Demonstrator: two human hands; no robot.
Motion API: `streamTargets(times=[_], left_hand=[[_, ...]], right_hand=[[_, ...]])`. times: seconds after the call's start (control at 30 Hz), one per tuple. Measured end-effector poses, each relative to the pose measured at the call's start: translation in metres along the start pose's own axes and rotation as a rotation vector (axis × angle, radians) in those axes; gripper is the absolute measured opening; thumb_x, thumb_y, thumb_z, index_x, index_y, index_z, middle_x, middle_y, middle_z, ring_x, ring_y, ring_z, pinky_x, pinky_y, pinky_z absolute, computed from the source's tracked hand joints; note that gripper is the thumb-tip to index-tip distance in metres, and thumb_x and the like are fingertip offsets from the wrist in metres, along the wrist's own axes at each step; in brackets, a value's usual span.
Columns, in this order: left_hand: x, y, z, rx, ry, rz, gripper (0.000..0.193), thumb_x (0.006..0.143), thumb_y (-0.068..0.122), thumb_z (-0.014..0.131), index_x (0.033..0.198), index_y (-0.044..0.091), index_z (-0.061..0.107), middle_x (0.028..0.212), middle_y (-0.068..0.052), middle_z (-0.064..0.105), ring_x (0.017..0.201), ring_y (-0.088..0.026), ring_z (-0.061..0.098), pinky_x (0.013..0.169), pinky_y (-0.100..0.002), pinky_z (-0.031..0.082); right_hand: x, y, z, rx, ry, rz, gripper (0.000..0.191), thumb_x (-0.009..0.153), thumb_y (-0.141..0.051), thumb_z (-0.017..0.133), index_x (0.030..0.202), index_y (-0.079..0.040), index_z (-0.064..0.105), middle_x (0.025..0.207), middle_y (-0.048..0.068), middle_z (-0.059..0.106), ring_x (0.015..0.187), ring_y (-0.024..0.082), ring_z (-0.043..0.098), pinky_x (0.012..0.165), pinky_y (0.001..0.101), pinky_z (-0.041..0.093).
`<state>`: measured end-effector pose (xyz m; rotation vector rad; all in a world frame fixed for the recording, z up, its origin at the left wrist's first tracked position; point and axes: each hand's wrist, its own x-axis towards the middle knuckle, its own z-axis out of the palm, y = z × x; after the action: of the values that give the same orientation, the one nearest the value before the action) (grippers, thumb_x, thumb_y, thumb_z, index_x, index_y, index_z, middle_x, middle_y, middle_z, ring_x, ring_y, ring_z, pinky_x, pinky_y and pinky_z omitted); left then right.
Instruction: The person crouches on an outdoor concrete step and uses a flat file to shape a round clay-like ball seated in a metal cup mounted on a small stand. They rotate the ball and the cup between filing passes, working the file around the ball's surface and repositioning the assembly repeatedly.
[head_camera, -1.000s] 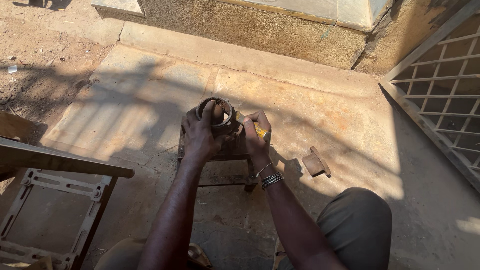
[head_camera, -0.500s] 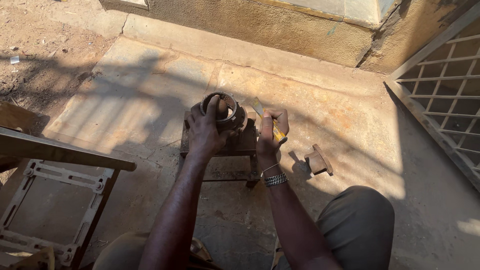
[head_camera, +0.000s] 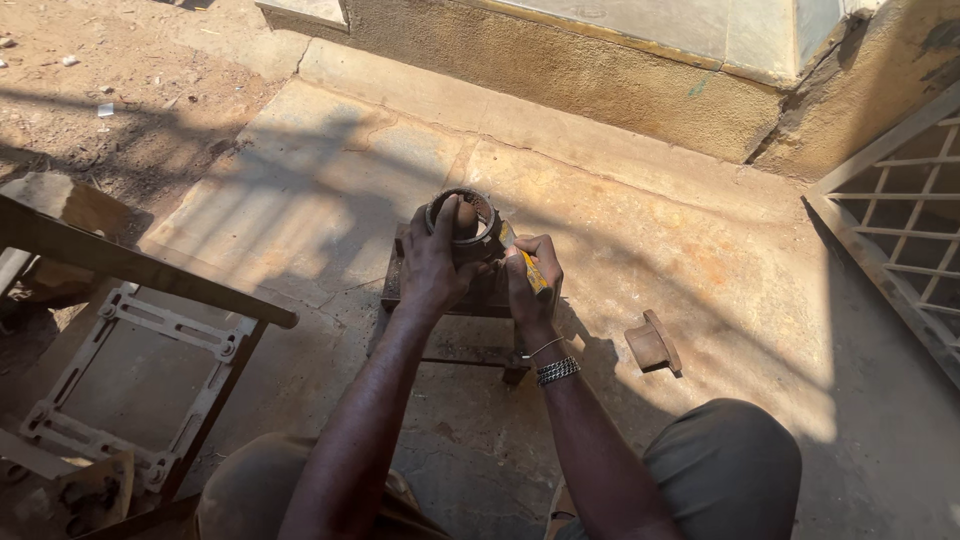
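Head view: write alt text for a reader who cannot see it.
A seated person's left hand grips a rusty metal ring on a low metal stand, while the right hand holds a yellow-handled tool against it. A flanged part lies on the concrete.

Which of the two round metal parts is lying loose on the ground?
The smaller flanged part, right of the stand; the ring-shaped one sits on the stand, gripped by the left hand.

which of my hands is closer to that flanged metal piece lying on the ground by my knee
Right. Your right hand, holding a yellow-handled tool, is on the side toward the flanged metal piece, though not touching it. Your left hand grips the metal ring on the small stand, farther away.
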<state>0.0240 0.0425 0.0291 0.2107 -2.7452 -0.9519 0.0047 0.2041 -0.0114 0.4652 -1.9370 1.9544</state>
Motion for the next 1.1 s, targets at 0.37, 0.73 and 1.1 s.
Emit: streamTargets(times=[0.37,0.73,1.1], left_hand=[[-0.053,-0.024,-0.172,-0.165,-0.374,-0.035,0.095,0.077,0.046,0.079,0.157,0.023,0.034,0.161,-0.008,0.043,0.138,-0.03,0.054,0.108,-0.048,0.05],[-0.232,-0.125,-0.084,-0.812,0.257,-1.161,0.072,0.094,0.041,0.064,0.157,0.017,0.04,0.146,-0.017,0.057,0.124,-0.032,0.061,0.103,-0.05,0.049],[-0.243,-0.111,-0.105,-0.851,0.254,-1.244,0.058,0.1,0.034,0.06,0.153,0.015,0.043,0.141,-0.015,0.059,0.113,-0.027,0.063,0.096,-0.045,0.05]], right_hand=[[-0.007,0.016,0.019,0.072,0.091,-0.039,0.025,0.101,-0.023,0.063,0.107,0.002,0.061,0.101,0.01,0.061,0.091,0.015,0.06,0.084,0.0306,0.053],[-0.017,-0.004,0.032,-0.112,0.142,-0.081,0.028,0.103,-0.026,0.065,0.106,0.002,0.063,0.1,0.012,0.067,0.096,0.022,0.066,0.089,0.0353,0.052],[-0.017,0.0,0.031,0.025,0.141,-0.052,0.026,0.105,-0.025,0.061,0.102,0.0,0.06,0.095,0.006,0.059,0.09,0.013,0.059,0.082,0.0312,0.051]])
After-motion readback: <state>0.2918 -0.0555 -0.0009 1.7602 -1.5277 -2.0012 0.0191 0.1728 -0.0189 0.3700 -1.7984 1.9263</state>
